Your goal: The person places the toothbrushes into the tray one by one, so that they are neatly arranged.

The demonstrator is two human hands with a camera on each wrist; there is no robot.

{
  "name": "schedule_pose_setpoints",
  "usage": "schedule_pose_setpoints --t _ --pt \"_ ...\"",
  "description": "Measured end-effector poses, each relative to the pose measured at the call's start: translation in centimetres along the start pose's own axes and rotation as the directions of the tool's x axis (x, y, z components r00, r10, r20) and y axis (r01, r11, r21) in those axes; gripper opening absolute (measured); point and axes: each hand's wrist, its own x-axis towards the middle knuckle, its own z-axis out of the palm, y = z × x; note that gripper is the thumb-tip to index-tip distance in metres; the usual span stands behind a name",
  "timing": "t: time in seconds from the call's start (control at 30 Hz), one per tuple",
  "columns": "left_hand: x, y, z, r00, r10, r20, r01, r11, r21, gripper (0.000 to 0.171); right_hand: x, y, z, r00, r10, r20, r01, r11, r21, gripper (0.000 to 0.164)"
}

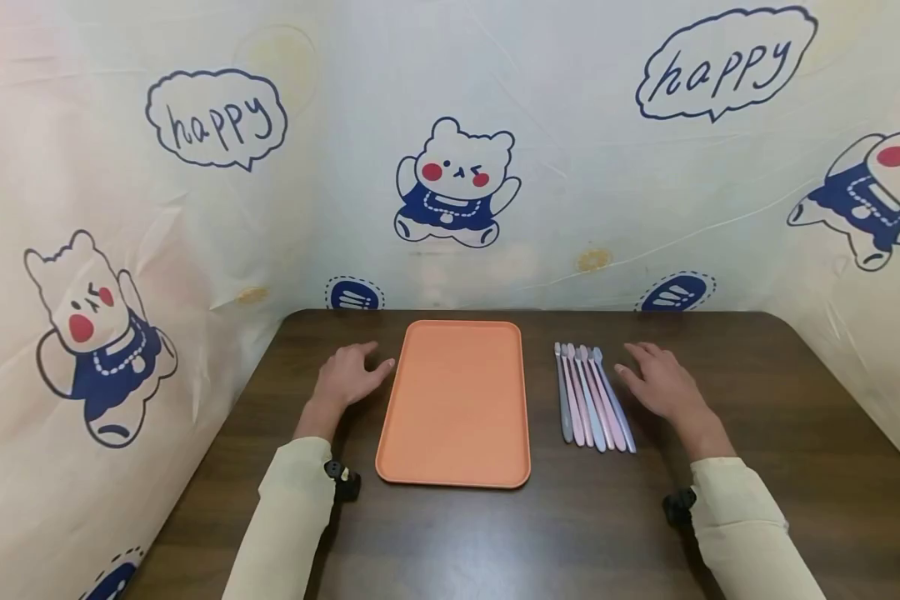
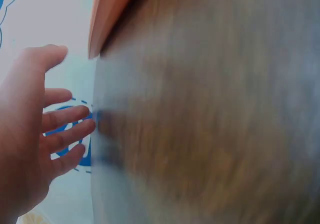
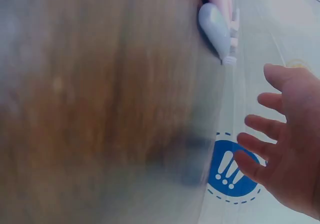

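At lower centre of the head view, the tray [image 1: 453, 404] lies between left hand [image 1: 347, 375] and brushes [image 1: 589, 400]; right hand [image 1: 662, 382] is just right of them. Both hands grip nothing, fingers loose. Cloth [image 1: 570, 150] fills the top

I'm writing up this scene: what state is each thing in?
Orange tray: lying flat on the table, inner face up.
Toothbrushes: lying side by side, heads at the far end.
Left hand: holding nothing, beside the tray.
Right hand: holding nothing, beside the toothbrushes.
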Motion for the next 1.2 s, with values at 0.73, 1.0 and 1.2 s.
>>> schedule_pose_setpoints --t 0.73,1.0,1.2 --pt "-0.8 2.4 2.0 0.98 -0.154 0.128 0.199 0.833 -0.516 0.035 -1.4 -2.1 0.9 0.984 0.101 0.144 -0.127 0.975 0.185 0.029" --pt "-1.3 2.9 2.1 0.967 -0.204 0.153 0.255 0.759 -0.598 0.031 -1.3 -2.2 1.1 0.976 0.125 0.178 -0.162 0.964 0.21 0.027" --pt "-1.5 2.8 2.3 0.957 -0.245 0.159 0.289 0.721 -0.63 0.03 -1.1 -2.5 1.1 0.958 0.207 0.198 -0.257 0.925 0.28 0.025"
